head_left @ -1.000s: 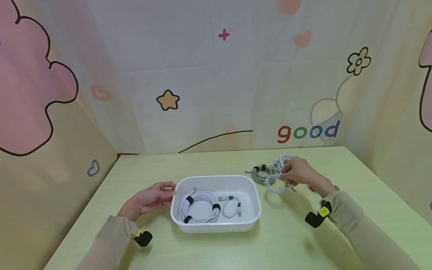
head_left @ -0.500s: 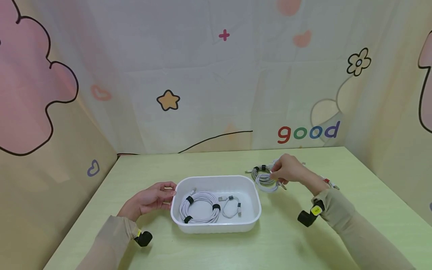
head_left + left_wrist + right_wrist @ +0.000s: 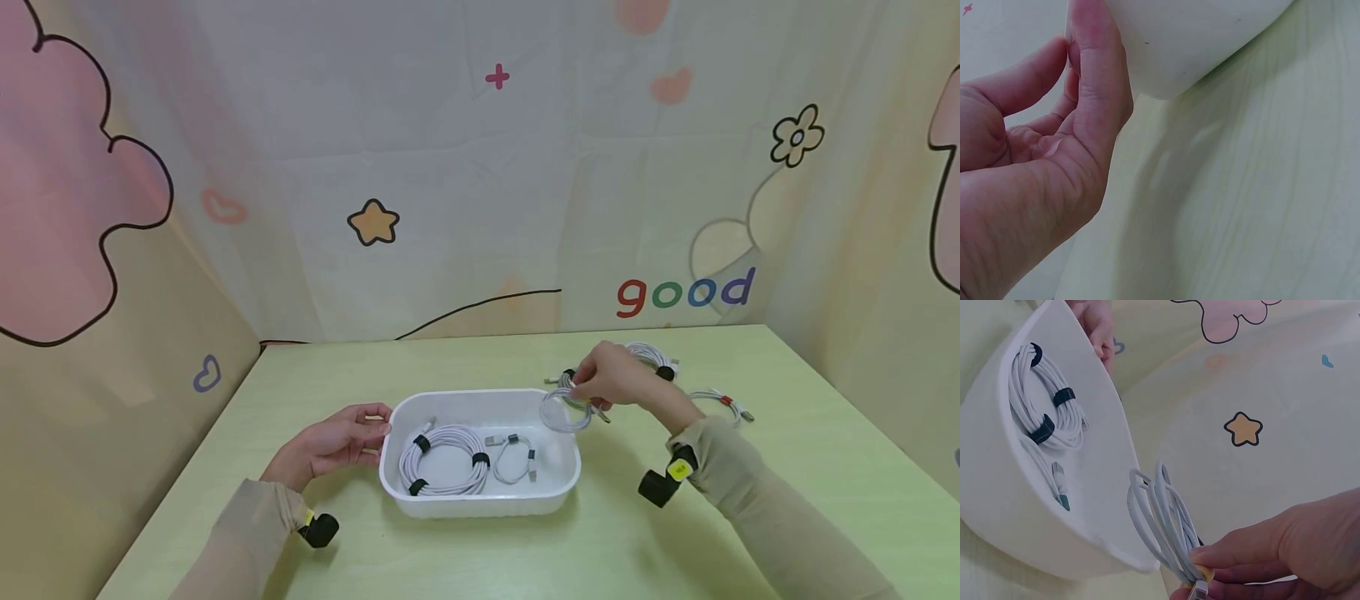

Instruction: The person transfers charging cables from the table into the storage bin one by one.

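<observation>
Left hand (image 3: 337, 437) grips white bin (image 3: 480, 506) at left rim between thumb and fingers. Inside bin: large white coil (image 3: 477, 481), then small white cable (image 3: 513, 482). Right hand (image 3: 618, 379), fingers closed, pinches looped cable (image 3: 1163, 500) near bin's right end. Farther right, red-banded cable (image 3: 726, 401) on table (image 3: 480, 558).

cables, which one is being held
The white coil pinched by the right hand; the other cables lie in the bin or on the table.

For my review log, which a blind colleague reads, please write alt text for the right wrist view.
The right hand pinches a coiled white cable near a white bin. Inside the bin lie a larger strapped coil and a smaller cable; the left hand touches the bin's far side.
</observation>
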A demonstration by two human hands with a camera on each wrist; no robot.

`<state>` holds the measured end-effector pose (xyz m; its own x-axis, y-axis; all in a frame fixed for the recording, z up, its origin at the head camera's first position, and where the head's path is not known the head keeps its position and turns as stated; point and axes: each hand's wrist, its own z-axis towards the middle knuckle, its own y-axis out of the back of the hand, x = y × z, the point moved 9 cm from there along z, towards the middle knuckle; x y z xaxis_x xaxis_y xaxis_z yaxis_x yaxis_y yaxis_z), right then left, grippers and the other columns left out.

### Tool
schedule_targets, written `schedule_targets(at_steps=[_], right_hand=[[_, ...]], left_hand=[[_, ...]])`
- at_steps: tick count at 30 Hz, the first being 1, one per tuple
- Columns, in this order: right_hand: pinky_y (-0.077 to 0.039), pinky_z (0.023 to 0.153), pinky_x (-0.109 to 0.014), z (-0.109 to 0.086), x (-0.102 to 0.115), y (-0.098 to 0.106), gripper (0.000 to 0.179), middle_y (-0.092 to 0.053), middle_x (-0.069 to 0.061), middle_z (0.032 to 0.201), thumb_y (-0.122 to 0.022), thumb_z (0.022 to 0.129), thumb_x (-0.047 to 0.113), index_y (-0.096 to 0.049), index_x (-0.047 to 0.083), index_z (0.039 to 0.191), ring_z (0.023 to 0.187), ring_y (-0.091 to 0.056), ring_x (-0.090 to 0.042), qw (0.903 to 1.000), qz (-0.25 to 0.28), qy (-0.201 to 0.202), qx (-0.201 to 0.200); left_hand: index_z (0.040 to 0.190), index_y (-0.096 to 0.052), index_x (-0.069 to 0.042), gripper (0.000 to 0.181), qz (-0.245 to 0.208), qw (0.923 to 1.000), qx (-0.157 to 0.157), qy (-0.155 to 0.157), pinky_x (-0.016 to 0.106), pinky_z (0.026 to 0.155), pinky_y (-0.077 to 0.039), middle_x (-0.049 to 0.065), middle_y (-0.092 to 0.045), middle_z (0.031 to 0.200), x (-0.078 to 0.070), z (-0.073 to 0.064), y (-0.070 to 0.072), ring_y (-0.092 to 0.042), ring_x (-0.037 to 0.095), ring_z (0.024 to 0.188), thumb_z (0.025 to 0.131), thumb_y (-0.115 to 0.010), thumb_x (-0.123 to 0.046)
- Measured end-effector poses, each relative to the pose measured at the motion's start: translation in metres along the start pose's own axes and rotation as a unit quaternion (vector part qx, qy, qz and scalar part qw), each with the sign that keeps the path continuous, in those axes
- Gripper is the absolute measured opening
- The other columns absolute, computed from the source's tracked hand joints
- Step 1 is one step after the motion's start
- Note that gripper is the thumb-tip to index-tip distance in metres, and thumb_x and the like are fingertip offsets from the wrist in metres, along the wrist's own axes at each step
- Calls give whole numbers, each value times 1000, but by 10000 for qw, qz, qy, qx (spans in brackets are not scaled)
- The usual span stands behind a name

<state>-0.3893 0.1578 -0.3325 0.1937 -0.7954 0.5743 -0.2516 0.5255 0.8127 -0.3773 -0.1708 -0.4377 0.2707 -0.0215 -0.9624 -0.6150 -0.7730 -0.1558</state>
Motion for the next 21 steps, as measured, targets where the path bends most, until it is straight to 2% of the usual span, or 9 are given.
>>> schedule_targets(at_steps=[10,21], right_hand=[[-49,52,-19,3,28,-17,11,-66,-7,73,-72,84,9,-72,0,90,55,-54,-12,9995,-118,280,122],[-48,50,-18,3,46,-45,6,-66,-4,69,-73,82,7,-72,2,86,53,-54,-11,9974,-143,570,428]], left_hand=[[108,-52,-12,11,-3,10000,42,-24,26,73,-58,-2,-63,98,0,-1,0,-62,9,84,99,-49,-6],[109,-52,-13,11,70,10000,-35,14,27,74,-58,-2,-63,100,3,2,4,-63,11,86,99,-50,-9]])
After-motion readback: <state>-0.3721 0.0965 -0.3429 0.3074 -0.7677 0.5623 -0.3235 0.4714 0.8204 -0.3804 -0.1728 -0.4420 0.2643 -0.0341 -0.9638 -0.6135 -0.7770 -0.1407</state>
